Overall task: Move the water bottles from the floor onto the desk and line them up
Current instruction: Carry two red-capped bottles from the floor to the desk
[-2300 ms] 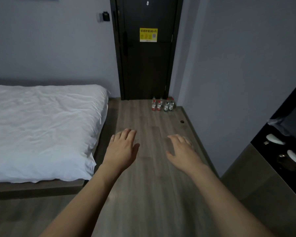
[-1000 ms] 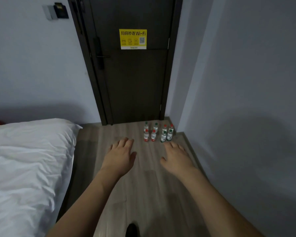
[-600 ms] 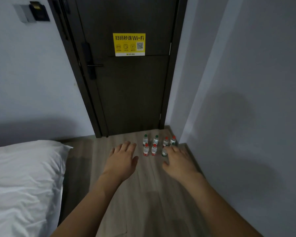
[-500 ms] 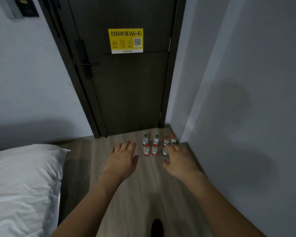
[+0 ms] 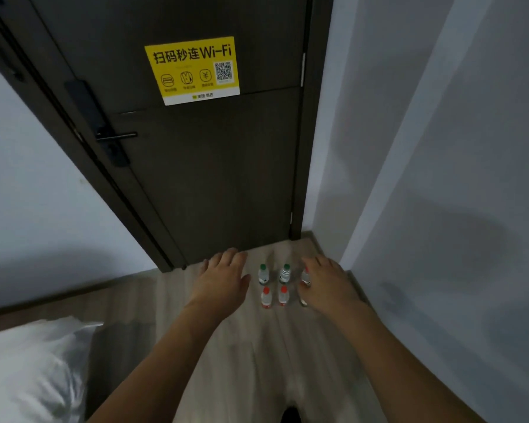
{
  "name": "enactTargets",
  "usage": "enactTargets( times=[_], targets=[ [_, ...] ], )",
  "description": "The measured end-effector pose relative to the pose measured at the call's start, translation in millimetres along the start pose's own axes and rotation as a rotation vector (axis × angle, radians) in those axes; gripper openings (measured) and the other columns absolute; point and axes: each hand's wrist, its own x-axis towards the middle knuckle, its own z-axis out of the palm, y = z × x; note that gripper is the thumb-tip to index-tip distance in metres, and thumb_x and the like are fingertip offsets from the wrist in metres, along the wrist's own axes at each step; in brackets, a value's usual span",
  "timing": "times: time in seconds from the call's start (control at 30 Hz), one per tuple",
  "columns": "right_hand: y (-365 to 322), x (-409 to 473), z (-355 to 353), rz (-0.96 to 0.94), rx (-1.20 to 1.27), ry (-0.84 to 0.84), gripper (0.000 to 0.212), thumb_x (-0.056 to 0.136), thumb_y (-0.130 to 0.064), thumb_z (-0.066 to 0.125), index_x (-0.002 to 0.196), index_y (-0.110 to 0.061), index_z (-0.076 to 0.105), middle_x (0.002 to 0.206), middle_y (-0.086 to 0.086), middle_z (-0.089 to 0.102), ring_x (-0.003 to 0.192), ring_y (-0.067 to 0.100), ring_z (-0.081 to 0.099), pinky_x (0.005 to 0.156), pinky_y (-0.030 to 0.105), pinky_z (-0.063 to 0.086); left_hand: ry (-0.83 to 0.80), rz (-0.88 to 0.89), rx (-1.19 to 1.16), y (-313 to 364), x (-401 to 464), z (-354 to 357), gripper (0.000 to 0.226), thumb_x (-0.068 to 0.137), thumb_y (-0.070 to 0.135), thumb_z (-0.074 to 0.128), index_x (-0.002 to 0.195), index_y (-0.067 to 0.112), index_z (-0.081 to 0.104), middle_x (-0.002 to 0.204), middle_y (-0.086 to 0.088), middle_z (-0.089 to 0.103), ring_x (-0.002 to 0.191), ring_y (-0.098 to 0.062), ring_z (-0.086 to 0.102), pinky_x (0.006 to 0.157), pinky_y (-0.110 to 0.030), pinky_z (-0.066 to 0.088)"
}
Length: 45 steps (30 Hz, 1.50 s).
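Several small water bottles stand upright in two rows on the wooden floor (image 5: 257, 346) by the door. A green-capped bottle (image 5: 263, 274) and a second green-capped one (image 5: 285, 273) are in the far row, two red-capped bottles (image 5: 266, 297) (image 5: 283, 295) in the near row. My left hand (image 5: 222, 280) hovers flat with its fingers spread, left of the bottles. My right hand (image 5: 329, 285) is held out above the group's right side and hides part of another red-capped bottle (image 5: 305, 276). Neither hand holds anything. The desk is out of view.
A dark door (image 5: 196, 148) with a yellow Wi-Fi sticker (image 5: 193, 70) closes off the far end. A grey wall (image 5: 440, 209) runs close along the right. A bed with white bedding (image 5: 28, 370) fills the lower left. A dark shoe tip (image 5: 290, 415) shows at the bottom edge.
I have walked up to the door, so the bottles have come close under my outstretched hands. My right hand now covers the group's right side.
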Motion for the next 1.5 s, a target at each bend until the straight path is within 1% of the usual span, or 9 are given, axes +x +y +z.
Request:
enactTargets(
  times=[0.27, 0.43, 0.73, 0.87, 1.1, 1.2, 1.3, 1.4, 1.5],
  targets=[
    [9, 110, 10, 0.077, 0.045, -0.016, 0.055, 0.094, -0.031, 0.055, 0.145, -0.02, 0.039, 0.147, 0.007, 0.045, 0.133, 0.027, 0.042, 0.11, 0.035, 0.035, -0.106, 0.056, 0.057, -36, 110, 22, 0.052, 0.099, 0.044, 0.042, 0.149, 0.03, 0.032, 0.154, 0.003, 0.034, 0.14, -0.023, 0.035, 0.113, -0.045, 0.031],
    [27, 196, 66, 0.14, 0.062, -0.076, 0.046, 0.092, -0.034, 0.057, 0.135, -0.019, 0.046, 0.14, 0.006, 0.047, 0.126, 0.027, 0.044, 0.105, 0.038, 0.039, -0.216, 0.142, 0.052, -68, 192, 95, 0.055, 0.1, 0.044, 0.04, 0.151, 0.029, 0.028, 0.157, 0.0, 0.029, 0.141, -0.024, 0.032, 0.114, -0.048, 0.03],
    [150, 347, 297, 0.221, 0.037, -0.184, 0.065, 0.093, -0.031, 0.059, 0.15, -0.016, 0.03, 0.146, 0.014, 0.044, 0.129, 0.034, 0.048, 0.106, 0.044, 0.041, -0.294, 0.196, 0.025, -114, 295, 371, 0.055, 0.099, 0.045, 0.042, 0.15, 0.027, 0.031, 0.155, -0.001, 0.033, 0.139, -0.024, 0.036, 0.113, -0.048, 0.034],
    [210, 391, 415, 0.215, 0.094, -0.187, 0.059, 0.091, -0.029, 0.06, 0.144, -0.014, 0.039, 0.14, 0.013, 0.049, 0.12, 0.031, 0.054, 0.099, 0.043, 0.047, -0.318, 0.178, -0.021, -126, 317, 510, 0.056, 0.1, 0.046, 0.042, 0.151, 0.024, 0.03, 0.155, -0.001, 0.034, 0.14, -0.021, 0.035, 0.113, -0.044, 0.034],
    [279, 458, 575, 0.307, 0.541, -0.021, 0.063, 0.089, -0.033, 0.07, 0.142, -0.016, 0.042, 0.142, 0.007, 0.047, 0.131, 0.027, 0.045, 0.106, 0.036, 0.04, -0.318, 0.085, -0.403, -144, 354, 692, 0.059, 0.096, 0.036, 0.06, 0.146, 0.013, 0.04, 0.148, -0.005, 0.042, 0.133, -0.025, 0.044, 0.11, -0.034, 0.036],
    [290, 472, 613, 0.31, 0.768, 0.062, 0.051, 0.081, -0.023, 0.079, 0.125, -0.022, 0.054, 0.116, -0.006, 0.059, 0.113, 0.02, 0.058, 0.097, 0.038, 0.049, -0.221, 0.036, -0.672, -148, 352, 730, 0.05, 0.091, 0.034, 0.067, 0.135, 0.016, 0.051, 0.132, 0.004, 0.056, 0.12, -0.013, 0.054, 0.101, -0.017, 0.038],
    [291, 479, 634, 0.265, 0.891, 0.169, 0.03, 0.081, -0.01, 0.079, 0.106, -0.011, 0.063, 0.106, 0.005, 0.066, 0.101, 0.03, 0.064, 0.091, 0.055, 0.05, -0.121, -0.026, -0.862, -147, 347, 745, 0.038, 0.087, 0.049, 0.062, 0.122, 0.043, 0.051, 0.117, 0.027, 0.061, 0.11, 0.008, 0.056, 0.091, -0.004, 0.037],
    [284, 475, 631, 0.283, 0.978, 0.234, 0.024, 0.081, -0.003, 0.077, 0.1, -0.002, 0.061, 0.103, 0.016, 0.065, 0.097, 0.039, 0.063, 0.088, 0.056, 0.051, -0.086, -0.075, -0.938, -145, 346, 746, 0.036, 0.091, 0.033, 0.067, 0.125, 0.036, 0.055, 0.116, 0.021, 0.064, 0.111, 0.0, 0.06, 0.094, -0.016, 0.045],
    [266, 453, 596, 0.339, 1.022, 0.313, 0.023, 0.082, -0.004, 0.076, 0.099, -0.002, 0.061, 0.103, 0.009, 0.066, 0.095, 0.023, 0.065, 0.087, 0.036, 0.053, -0.072, -0.158, -0.99, -141, 336, 712, 0.037, 0.093, 0.018, 0.067, 0.129, 0.022, 0.057, 0.117, 0.011, 0.067, 0.11, -0.004, 0.062, 0.097, -0.026, 0.049]
  ],
)
